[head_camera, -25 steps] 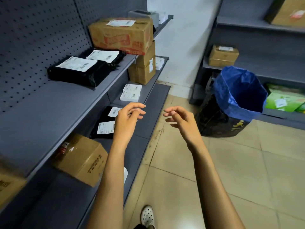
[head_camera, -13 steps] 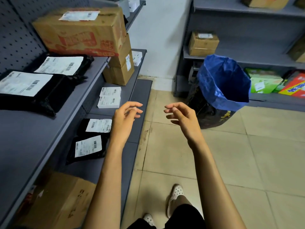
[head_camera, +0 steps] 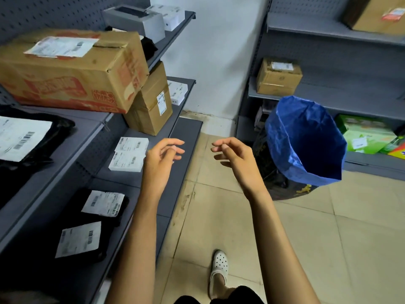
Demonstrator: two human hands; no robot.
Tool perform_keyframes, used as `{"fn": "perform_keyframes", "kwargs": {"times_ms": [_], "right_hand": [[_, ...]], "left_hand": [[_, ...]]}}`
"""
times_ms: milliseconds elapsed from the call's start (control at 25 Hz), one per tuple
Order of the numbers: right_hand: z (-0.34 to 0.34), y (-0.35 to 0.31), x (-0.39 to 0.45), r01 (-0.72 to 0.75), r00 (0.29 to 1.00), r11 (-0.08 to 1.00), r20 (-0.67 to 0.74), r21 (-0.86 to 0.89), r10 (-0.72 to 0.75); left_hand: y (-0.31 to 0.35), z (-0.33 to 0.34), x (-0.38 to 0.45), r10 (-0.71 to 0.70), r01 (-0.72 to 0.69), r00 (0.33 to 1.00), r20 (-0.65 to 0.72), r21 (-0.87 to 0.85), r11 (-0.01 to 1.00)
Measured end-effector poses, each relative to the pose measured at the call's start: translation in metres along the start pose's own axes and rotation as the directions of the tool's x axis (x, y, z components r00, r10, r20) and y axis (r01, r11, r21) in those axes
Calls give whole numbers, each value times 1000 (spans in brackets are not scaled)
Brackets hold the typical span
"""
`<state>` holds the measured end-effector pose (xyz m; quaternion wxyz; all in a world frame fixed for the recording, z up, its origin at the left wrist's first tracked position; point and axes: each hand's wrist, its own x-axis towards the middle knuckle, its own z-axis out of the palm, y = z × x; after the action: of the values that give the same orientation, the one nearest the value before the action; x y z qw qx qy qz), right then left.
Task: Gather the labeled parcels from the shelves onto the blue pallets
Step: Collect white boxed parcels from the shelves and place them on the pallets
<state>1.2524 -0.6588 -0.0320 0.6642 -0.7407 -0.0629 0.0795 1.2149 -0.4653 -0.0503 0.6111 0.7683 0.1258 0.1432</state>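
Empty-handed, a person stands between grey shelving units. At left, black labeled mailers [head_camera: 24, 139] and a large printed carton [head_camera: 72, 71] sit on an upper shelf [head_camera: 65, 150]; two small white labeled parcels [head_camera: 129, 156] lie on the shelf below, just beside the left hand [head_camera: 160, 161], fingers loosely curled apart. The right hand [head_camera: 236, 159] mirrors it, holding nothing. A blue-lined bag [head_camera: 306, 141] stands at right.

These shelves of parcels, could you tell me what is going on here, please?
A person stands in the aisle with both arms out. The left hand and right hand are open and hold nothing. Labeled parcels still lie on the grey shelves: a large printed carton, black mailer bags and small white boxes. A blue bag stands open on the floor nearby.
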Motion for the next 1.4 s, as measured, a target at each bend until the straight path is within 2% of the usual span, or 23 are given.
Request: {"fn": "perform_keyframes", "kwargs": {"times_ms": [240,400,760,1160,1400], "right_hand": [[-50,2,91,19,999,1000,47,4,-20],[-56,5,142,-7,989,1000,149,3,7],[-42,9,226,15,952,1000,305,0,-15],[1,-6,359,69,909,992,417,-103,-20],[33,6,421,40,881,993,473,-114,19]], "left_hand": [[6,64,68,14,-12,998,-68,25,1000],[7,78,99,-38,45,991,-127,54,998],[-11,88,165,-116,124,973,-198,28,992],[-24,89,289,-211,203,949,-236,-57,978],[-52,73,336,-284,270,900,-329,-89,959]]}}
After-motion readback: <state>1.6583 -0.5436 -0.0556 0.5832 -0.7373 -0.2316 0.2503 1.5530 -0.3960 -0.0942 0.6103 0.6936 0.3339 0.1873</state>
